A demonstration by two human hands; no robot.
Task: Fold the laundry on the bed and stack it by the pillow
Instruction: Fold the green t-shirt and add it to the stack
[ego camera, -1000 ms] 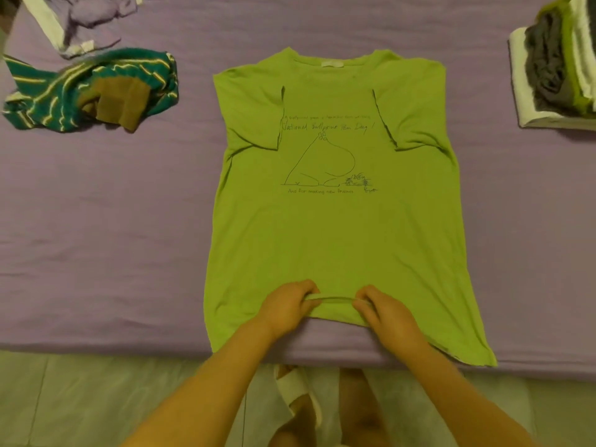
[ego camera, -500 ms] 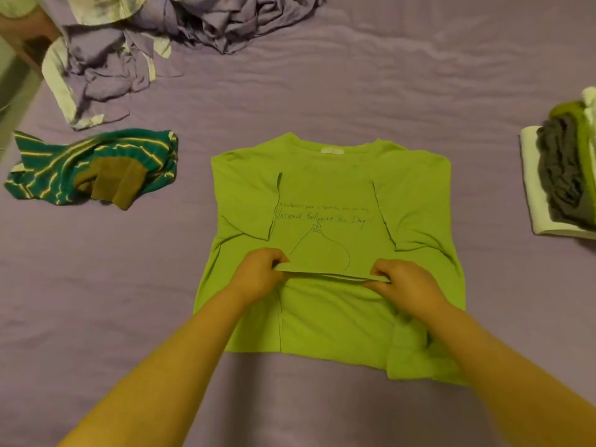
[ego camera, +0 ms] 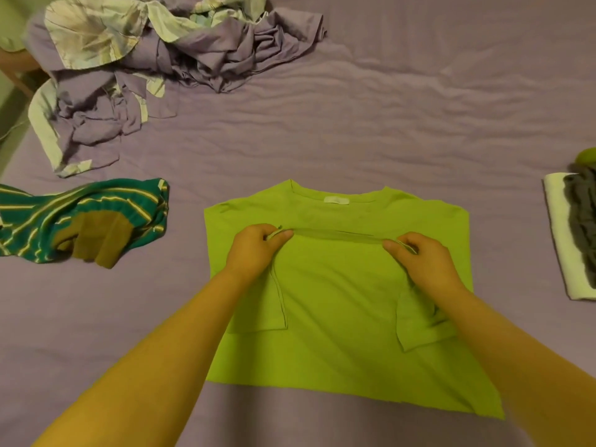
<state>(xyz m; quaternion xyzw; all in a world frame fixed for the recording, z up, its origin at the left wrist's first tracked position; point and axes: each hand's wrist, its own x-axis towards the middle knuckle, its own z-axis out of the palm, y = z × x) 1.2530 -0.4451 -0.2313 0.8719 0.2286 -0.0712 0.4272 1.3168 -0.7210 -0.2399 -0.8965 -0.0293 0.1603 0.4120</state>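
Observation:
A lime-green T-shirt (ego camera: pixel 338 311) lies on the purple bed sheet (ego camera: pixel 371 124), folded in half with its bottom hem brought up just below the collar. My left hand (ego camera: pixel 254 250) pinches the hem at its left end. My right hand (ego camera: pixel 422 259) pinches the same hem at its right end, and the edge is stretched straight between them. The printed front is hidden under the fold. Both sleeves are tucked inward and show on the folded-over layer.
A green striped garment (ego camera: pixel 80 221) lies crumpled to the left. A heap of purple and pale patterned fabric (ego camera: pixel 135 66) fills the far left. At the right edge sits a stack of folded clothes (ego camera: pixel 574 230), white below, grey and green on top.
Both hands have carried the shirt's bottom hem from the near bed edge up to just below the collar, covering the print. The camera view has moved further over the bed.

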